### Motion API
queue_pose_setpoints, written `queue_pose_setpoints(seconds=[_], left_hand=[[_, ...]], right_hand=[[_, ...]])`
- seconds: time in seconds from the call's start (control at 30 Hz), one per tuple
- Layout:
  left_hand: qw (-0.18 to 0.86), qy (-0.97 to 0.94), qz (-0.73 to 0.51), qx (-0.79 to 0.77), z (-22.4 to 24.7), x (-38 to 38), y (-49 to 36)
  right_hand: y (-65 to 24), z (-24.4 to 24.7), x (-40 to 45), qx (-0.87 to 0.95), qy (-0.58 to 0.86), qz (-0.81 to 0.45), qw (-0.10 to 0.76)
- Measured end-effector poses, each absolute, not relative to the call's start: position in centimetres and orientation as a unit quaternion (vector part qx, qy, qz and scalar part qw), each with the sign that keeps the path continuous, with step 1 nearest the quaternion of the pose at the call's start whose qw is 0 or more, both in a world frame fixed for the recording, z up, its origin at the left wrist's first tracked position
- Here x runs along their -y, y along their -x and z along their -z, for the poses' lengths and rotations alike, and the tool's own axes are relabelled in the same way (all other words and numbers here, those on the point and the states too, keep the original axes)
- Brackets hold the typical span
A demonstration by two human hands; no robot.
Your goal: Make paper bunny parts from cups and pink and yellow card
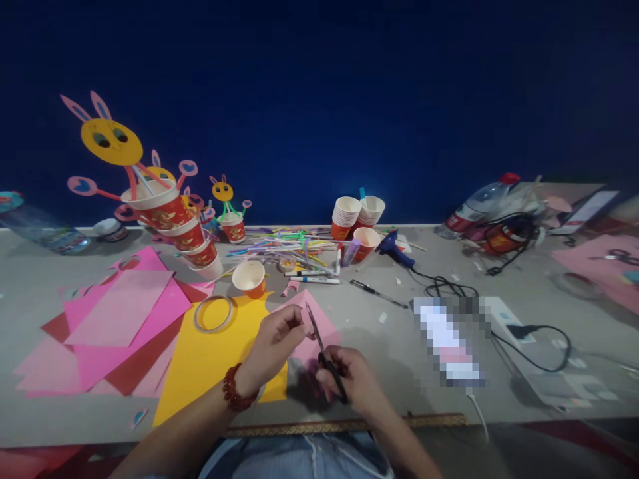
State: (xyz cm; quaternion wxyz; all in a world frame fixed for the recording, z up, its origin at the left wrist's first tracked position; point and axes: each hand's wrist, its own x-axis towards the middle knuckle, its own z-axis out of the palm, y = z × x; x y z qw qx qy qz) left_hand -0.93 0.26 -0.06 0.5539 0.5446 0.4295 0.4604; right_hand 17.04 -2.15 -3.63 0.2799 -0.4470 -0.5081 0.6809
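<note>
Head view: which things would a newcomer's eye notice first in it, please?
Probably the big yellow rabbit face with pink ears, above the red paper cups at the left, against the dark blue wall. Next, perhaps, the bright yellow sheet on the table, left of the scissors in the right hand.

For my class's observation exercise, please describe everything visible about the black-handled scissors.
The black-handled scissors have slim grey blades, apparently metal, and handles that look plastic, partly hidden in the right hand's grip. They slant over a pink paper sheet, blades pointing away from the person and slightly left, seemingly a little parted. The blades lie close to the left hand; whether they touch it is unclear.
</note>
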Motion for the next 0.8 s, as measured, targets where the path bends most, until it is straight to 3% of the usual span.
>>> queue_pose_setpoints(seconds=[0.8], left_hand=[[0.595,-0.547,-0.411,-0.422,-0.6,-0.35,0.91]], right_hand=[[-17.24,3.85,2.2,0.521,0.431,-0.687,0.267]])
